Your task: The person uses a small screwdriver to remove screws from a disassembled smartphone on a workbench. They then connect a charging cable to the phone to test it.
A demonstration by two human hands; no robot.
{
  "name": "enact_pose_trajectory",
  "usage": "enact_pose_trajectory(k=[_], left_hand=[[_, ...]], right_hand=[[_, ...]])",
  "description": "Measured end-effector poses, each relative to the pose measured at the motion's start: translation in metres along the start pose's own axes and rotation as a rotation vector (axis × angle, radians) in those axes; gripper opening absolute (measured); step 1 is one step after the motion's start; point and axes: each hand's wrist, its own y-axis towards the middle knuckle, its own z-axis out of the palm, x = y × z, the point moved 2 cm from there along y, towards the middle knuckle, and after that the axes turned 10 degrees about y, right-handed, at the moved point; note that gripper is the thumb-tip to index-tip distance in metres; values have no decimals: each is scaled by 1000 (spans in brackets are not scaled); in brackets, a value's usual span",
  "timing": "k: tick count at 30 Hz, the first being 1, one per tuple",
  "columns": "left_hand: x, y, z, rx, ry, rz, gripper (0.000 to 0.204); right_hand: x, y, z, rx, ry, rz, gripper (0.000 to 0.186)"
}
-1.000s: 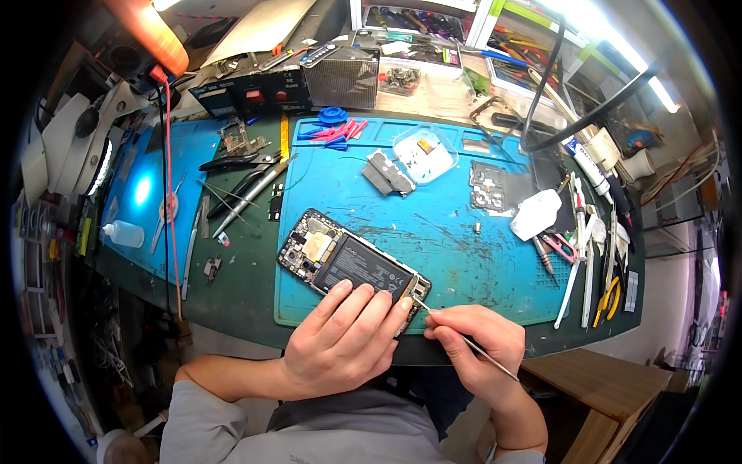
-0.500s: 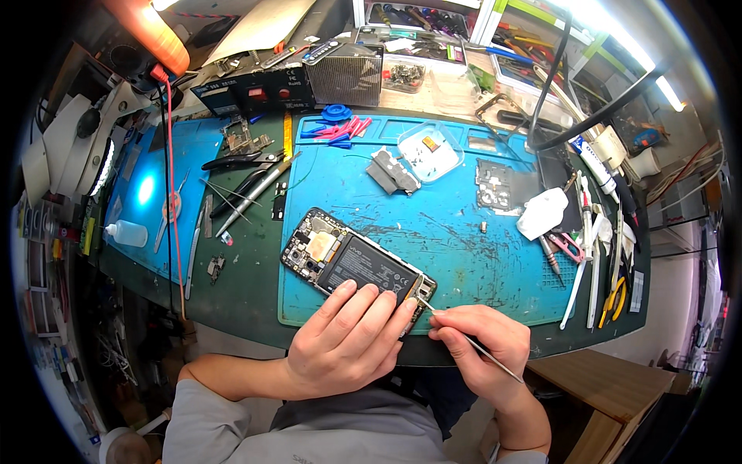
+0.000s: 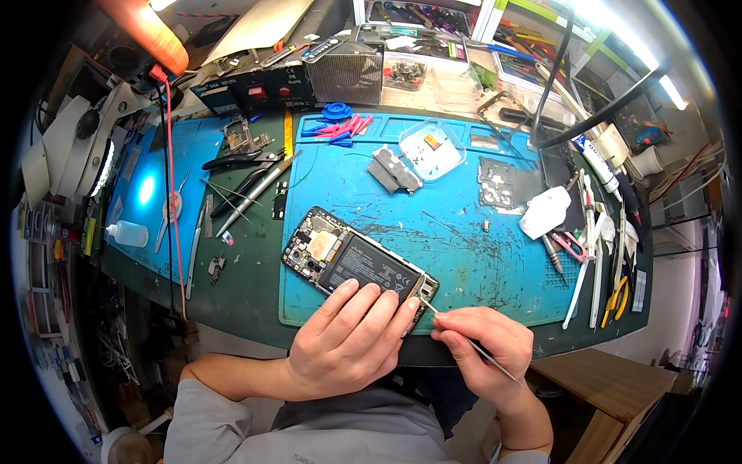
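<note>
An opened smartphone [image 3: 372, 267] lies slanted near the mat's front edge, its back off, with the black battery and circuit board bare. My left hand [image 3: 352, 340] is laid over the phone's near side, fingers bent lightly across the battery and lower end, holding it; the thumb is hidden. In my right hand [image 3: 491, 352], a slim metal pick-like tool [image 3: 495, 360] is pinched between thumb and fingers. The tool's tip meets the phone's lower right end, beside my left fingertips. What exactly the tip touches is too small to tell.
On the blue mat [image 3: 495, 286] lie grey metal shields [image 3: 394, 171], a clear plastic lid [image 3: 433, 151] and pink and blue clips [image 3: 348, 127]. Pliers [image 3: 614, 301] and other hand tools crowd the right. A red cable [image 3: 171, 193] hangs at left, near a small bottle [image 3: 127, 233].
</note>
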Motion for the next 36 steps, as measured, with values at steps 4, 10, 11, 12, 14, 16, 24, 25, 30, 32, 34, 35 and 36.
enact_pose_trajectory(k=[4,10,11,12,14,16,24,25,30,32,34,35,36], left_hand=[[-1,1,0,3,-1,1,44],[-1,0,1,-18,19,9,44],[-1,0,2,-19,21,10,44],[-1,0,2,-19,22,11,44],[-1,0,0,-21,12,6,44],[0,0,0,-24,8,4,45],[-1,0,-2,-29,-21,-18,44],[0,-1,-1,-37,-26,-18,43],[1,-2,0,-60,-37,-17,42],[1,-1,0,-67,-52,-31,41],[1,0,1,-76,-62,-44,39],[1,0,0,-82,-64,-52,37],[0,0,0,-88,-67,-60,36]], right_hand=[[0,0,-1,7,-4,-3,21],[2,3,-1,20,-7,-2,21],[2,3,-1,23,-6,1,21],[2,3,0,21,-7,-1,21],[1,2,0,19,-8,-5,21],[2,2,1,17,-16,-2,21],[-2,-4,-2,-75,117,89,16],[-1,-3,-2,-62,106,88,15],[0,-5,-2,-47,99,98,14],[1,-4,-3,-48,100,100,14],[-1,-4,-2,-37,87,95,14],[-1,-4,-2,-32,80,93,14],[0,-3,-2,-25,79,87,14]])
